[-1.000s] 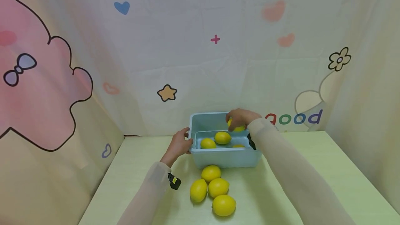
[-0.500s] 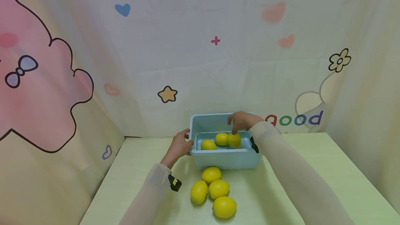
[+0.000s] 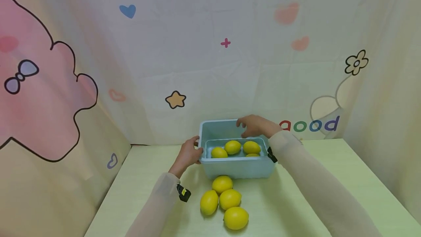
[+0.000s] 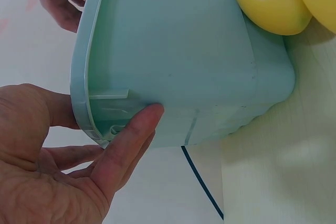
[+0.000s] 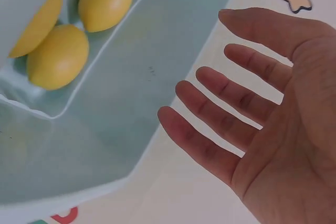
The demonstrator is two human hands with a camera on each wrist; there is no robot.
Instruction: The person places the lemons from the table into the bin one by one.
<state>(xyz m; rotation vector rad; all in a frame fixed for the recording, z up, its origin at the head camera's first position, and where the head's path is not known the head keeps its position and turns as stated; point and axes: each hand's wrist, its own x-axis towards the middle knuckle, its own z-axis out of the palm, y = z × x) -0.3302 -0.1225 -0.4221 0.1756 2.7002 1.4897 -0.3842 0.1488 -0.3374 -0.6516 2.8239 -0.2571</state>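
Right hand (image 3: 254, 125) relaxed above a pale blue plastic bin (image 3: 236, 168) of lemons, left hand (image 3: 189, 151) gripping the bin's rim.
The left fingers bend around the rim at the bin's left side, while the right fingers are parted and loosely extended over the far right part of the bin, above the lemons. Four yellow lemons inside the bin (image 3: 232, 147) lie near one another on its floor, the front right one partly hidden by the near wall. Four loose lemons (image 3: 230, 199) sit clustered on the pale wooden table (image 3: 138, 171), just in front of the bin. Behind hangs a printed curtain (image 3: 197, 61) with hearts, a star and the word "good".
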